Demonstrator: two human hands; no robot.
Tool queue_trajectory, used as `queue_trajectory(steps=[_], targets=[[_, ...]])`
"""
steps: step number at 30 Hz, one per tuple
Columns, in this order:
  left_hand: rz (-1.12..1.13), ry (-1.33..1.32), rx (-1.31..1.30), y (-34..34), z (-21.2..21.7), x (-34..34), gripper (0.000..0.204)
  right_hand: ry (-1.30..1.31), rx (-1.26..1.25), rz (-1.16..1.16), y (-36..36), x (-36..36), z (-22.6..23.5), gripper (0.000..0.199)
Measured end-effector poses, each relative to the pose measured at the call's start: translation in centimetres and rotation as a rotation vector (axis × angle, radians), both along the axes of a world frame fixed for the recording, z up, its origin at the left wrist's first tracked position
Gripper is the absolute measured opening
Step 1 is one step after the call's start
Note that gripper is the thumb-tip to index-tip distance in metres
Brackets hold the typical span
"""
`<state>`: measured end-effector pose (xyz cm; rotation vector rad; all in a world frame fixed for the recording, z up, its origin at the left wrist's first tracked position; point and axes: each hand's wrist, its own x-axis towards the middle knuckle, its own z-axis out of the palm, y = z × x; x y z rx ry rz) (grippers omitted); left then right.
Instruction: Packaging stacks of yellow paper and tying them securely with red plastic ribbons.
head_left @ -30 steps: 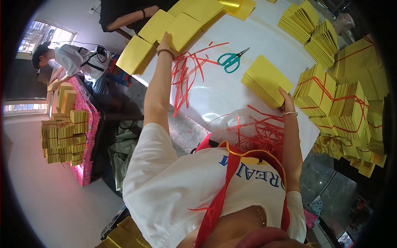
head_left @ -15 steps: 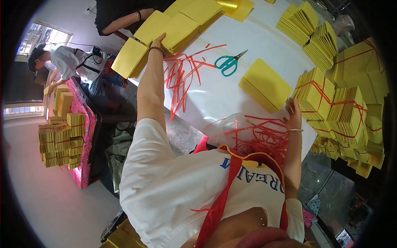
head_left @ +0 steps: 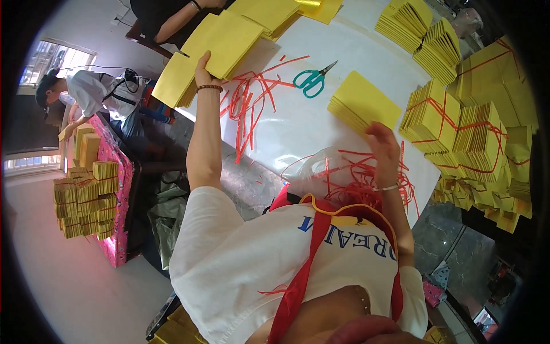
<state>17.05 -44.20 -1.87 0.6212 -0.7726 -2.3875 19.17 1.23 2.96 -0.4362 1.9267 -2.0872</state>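
Note:
At the table's far left, my left hand [head_left: 204, 70] grips the near edge of a yellow paper stack [head_left: 226, 43], thumb on top; its other fingers are hidden. Another yellow stack [head_left: 175, 80] lies against it on the left. My right hand [head_left: 382, 146], fingers loosely bent, hovers at the near corner of a separate fanned yellow paper stack [head_left: 366, 98]; I see nothing held in it, and contact is unclear. Between the hands lie teal-handled scissors [head_left: 310, 83] and loose red strips [head_left: 252, 100]. More red strips [head_left: 358, 178] tangle near my body.
Yellow bundles tied with red strip [head_left: 438, 117] crowd the right side, below untied yellow stacks [head_left: 404, 26]. Another person's arm [head_left: 182, 22] reaches in at the far left. A second person [head_left: 103, 86] works at a pink-covered table [head_left: 117, 226] with more bundles.
My left hand has moved slightly left and nearer, bringing the yellow stack against the one at its left. My right hand has come left from beside the tied bundles to the separate stack's corner.

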Motion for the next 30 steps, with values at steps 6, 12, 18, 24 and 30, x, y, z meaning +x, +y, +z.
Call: queue_trajectory(steps=[6,12,18,24,30], targets=[[-0.079,0.131,-0.649,6.5,7.8,7.0,0.042,0.291,-0.168,0.372,-7.9,-2.1,2.1,0.088],[-0.455,0.108,-0.639,13.1,3.1,10.6,0.064,0.130,-0.232,0.478,-9.5,-3.8,-1.6,0.122],[-0.659,0.006,-0.709,15.2,1.3,11.6,0.083,0.373,0.245,0.335,-5.9,-0.7,-6.2,0.125],[-0.576,-0.162,-2.015,14.2,-7.2,13.6,0.094,0.402,0.283,0.259,-5.1,1.6,-11.3,0.120],[-0.809,-0.162,-1.579,15.4,-4.4,11.8,0.055,0.302,0.095,0.169,-5.8,1.3,-12.0,0.119]])
